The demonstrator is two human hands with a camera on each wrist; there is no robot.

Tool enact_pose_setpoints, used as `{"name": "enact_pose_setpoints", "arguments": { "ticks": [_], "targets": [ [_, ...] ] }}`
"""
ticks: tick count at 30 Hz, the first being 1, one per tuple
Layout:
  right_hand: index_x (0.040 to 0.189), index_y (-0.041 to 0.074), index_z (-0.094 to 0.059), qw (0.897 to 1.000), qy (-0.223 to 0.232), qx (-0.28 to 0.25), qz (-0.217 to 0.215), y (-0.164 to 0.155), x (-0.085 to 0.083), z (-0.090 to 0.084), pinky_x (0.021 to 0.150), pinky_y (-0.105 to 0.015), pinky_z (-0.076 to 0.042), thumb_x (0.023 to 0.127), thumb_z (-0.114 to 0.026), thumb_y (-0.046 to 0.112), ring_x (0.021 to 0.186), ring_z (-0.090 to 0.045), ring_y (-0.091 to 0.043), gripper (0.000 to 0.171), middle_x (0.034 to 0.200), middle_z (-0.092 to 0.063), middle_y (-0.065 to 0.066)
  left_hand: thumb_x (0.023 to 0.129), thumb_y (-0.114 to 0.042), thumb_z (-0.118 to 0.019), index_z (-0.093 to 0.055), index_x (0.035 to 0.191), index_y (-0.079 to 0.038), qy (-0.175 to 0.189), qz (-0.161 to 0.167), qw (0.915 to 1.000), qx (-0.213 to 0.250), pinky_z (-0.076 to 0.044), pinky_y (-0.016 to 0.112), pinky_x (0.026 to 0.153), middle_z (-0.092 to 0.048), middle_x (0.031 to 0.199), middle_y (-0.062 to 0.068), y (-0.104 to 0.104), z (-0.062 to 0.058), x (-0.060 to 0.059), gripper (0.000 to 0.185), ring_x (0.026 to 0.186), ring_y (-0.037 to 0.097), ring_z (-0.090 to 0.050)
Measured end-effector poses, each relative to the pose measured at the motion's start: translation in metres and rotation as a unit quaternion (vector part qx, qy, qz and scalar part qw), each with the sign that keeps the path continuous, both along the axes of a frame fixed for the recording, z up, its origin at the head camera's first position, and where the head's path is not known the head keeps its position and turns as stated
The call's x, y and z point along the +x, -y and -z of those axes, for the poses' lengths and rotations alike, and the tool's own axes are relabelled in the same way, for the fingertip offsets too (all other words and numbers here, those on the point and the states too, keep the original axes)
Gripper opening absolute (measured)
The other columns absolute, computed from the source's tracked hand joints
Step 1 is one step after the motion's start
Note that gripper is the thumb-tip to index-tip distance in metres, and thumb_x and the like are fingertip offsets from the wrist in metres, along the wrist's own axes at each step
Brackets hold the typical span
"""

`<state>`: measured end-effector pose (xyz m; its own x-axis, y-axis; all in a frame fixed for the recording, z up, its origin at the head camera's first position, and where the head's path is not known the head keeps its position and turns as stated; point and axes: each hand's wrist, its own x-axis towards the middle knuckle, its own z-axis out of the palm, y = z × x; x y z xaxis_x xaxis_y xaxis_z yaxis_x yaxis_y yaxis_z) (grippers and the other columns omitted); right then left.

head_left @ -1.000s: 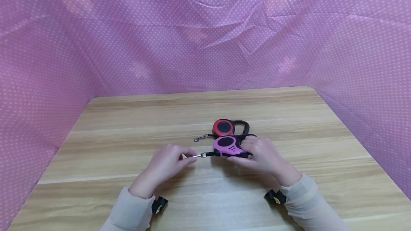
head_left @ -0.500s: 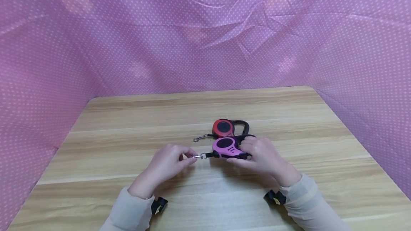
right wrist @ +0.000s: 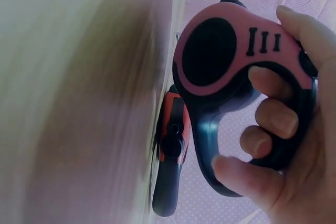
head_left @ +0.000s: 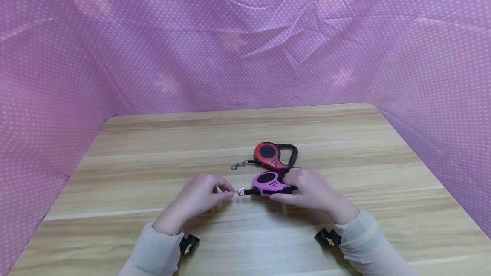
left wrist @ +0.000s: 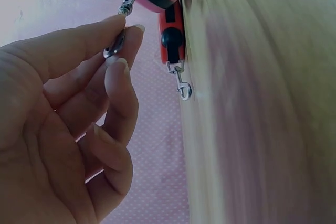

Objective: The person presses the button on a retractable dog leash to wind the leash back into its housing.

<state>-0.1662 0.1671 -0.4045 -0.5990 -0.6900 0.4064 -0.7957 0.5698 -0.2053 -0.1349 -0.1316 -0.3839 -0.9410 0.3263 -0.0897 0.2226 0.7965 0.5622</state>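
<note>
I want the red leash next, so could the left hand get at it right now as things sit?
Probably not straight away: the left hand is pinching the metal clip of the pink leash. The red leash lies uncovered on the table just beyond.

- Left hand [head_left: 199, 199]: bare, no rings or watch seen; nails fairly long, rounded, unpainted in the left wrist view.
- Right hand [head_left: 312, 191]: bare; nails short and plain.
- Sleeves [head_left: 155, 252]: long, pale beige, close-fitting fabric, cuffs ending at both wrists.
- Wrist mounts [head_left: 189, 244]: small black device under each cuff, with a yellowish mark.
</note>
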Motion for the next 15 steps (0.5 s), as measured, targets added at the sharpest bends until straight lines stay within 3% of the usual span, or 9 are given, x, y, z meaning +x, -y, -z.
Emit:
{"name": "enact_pose_setpoints", "arguments": {
  "ticks": [9,15],
  "targets": [
    [0.061,0.023,-0.045,0.996,0.078,0.034,-0.011,-0.002,0.000,-0.003,0.051,-0.015,-0.026,0.087,-0.070,0.042,0.056,-0.031,0.001,0.040,0.063,-0.043,0.015,0.088,-0.029,-0.074,-0.076,0.092,-0.027,0.042,-0.004,0.9977,0.052,-0.048,0.028,0.067,-0.070,0.084,-0.013,0.009,0.006,-0.006,0.005,0.072,0.008,-0.059],
    [0.062,0.027,-0.050,0.991,0.115,0.073,-0.009,-0.002,0.000,-0.003,0.053,-0.016,-0.029,0.087,-0.070,0.044,0.059,-0.034,0.001,0.037,0.066,-0.043,0.017,0.087,-0.028,-0.075,-0.075,0.091,-0.023,0.060,0.000,0.9958,0.070,-0.048,0.030,0.070,-0.069,0.083,-0.010,0.013,0.007,-0.008,0.006,0.073,0.010,-0.059]
  ]
}}
